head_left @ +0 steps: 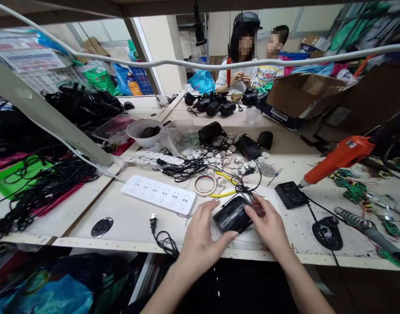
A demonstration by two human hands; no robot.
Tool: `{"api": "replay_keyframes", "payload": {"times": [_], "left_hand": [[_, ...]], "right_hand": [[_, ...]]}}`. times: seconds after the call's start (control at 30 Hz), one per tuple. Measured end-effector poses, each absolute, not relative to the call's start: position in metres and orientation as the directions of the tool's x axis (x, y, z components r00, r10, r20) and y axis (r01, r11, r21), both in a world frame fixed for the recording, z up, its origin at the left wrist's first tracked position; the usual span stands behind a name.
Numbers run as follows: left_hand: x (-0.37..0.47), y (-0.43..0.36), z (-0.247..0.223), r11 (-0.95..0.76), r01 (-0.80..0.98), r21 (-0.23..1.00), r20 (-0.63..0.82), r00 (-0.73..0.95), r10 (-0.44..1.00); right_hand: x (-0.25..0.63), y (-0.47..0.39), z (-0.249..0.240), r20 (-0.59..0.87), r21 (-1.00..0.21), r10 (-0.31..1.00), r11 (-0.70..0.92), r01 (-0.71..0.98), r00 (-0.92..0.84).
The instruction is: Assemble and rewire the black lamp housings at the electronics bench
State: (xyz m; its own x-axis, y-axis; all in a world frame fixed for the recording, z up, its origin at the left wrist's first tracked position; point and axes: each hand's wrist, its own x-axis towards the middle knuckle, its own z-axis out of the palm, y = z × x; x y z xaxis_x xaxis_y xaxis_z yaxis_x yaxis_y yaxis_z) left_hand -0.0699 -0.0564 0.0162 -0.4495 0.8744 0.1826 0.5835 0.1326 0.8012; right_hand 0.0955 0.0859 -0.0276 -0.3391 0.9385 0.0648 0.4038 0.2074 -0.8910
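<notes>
A black plastic housing (232,214), hollow side up, lies tilted at the front of the bench between my hands. My left hand (205,233) grips its left side, thumb along the near edge and fingers at the far edge. On the right side, my right hand (267,220) has its thumb on the housing's edge, while its other fingers are partly hidden behind it near a black cable (249,188). Just beyond sit yellow-handled pliers (224,194) and a roll of tape (205,185). A white power strip (159,195) lies left of my left hand.
An orange electric screwdriver (339,159) hangs at right, its tip near a black square part (289,195). A soldering iron (363,222) and green circuit boards (353,192) lie farther right. A plug cord (165,240) rests at the front edge. Two people (244,56) are across the bench.
</notes>
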Motion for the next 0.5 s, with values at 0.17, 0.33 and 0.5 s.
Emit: {"api": "replay_keyframes", "payload": {"times": [0.17, 0.33, 0.5], "left_hand": [[-0.047, -0.034, 0.004, 0.168, 0.554, 0.815, 0.077, -0.392, 0.917], [-0.056, -0.036, -0.001, 0.189, 0.515, 0.836, 0.060, -0.429, 0.901], [-0.054, -0.035, -0.001, 0.169, 0.476, 0.863, 0.064, -0.435, 0.898]], "right_hand": [[0.091, 0.092, -0.031, -0.043, -0.952, 0.910, 0.088, 0.293, -0.412], [0.085, 0.073, -0.013, 0.335, -0.792, 0.870, 0.468, 0.392, -0.361], [0.097, 0.065, -0.006, 0.507, -0.614, 0.687, 0.712, 0.340, -0.521]]}}
